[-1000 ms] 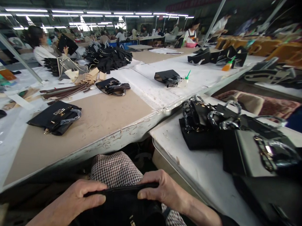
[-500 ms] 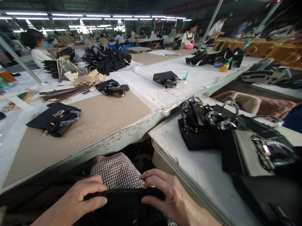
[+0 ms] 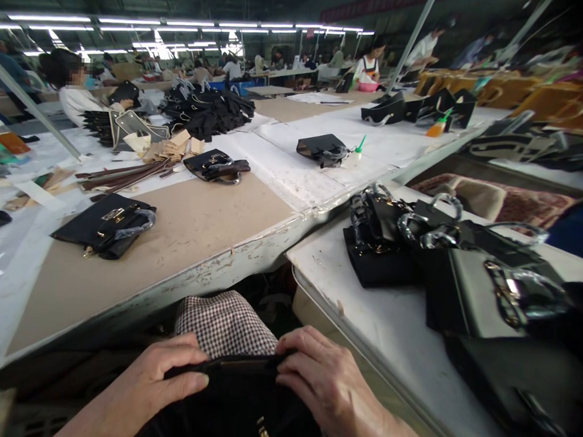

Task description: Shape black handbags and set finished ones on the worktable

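A black handbag (image 3: 235, 403) rests on my lap at the bottom of the head view, its upper edge toward the tables and a small gold fitting on it. My left hand (image 3: 163, 374) grips that edge at the left, thumb on the near side and fingers over the far side. At the right end, my right hand (image 3: 318, 374) is closed round the same edge, fingers bent over it. Checked cloth (image 3: 224, 322) covers my knees just beyond. The bag's lower part runs out of view.
On the left table, a black handbag (image 3: 110, 223) lies near the edge, with another handbag (image 3: 216, 165) behind it. Several black bags (image 3: 481, 291) crowd the right table. A glue bottle (image 3: 357, 152) stands farther off. A person (image 3: 75, 93) works at far left.
My right hand's fingers have closed in on the bag's edge, where they were more raised before. The edge has shifted slightly upward in view. Bags on the tables stay put.
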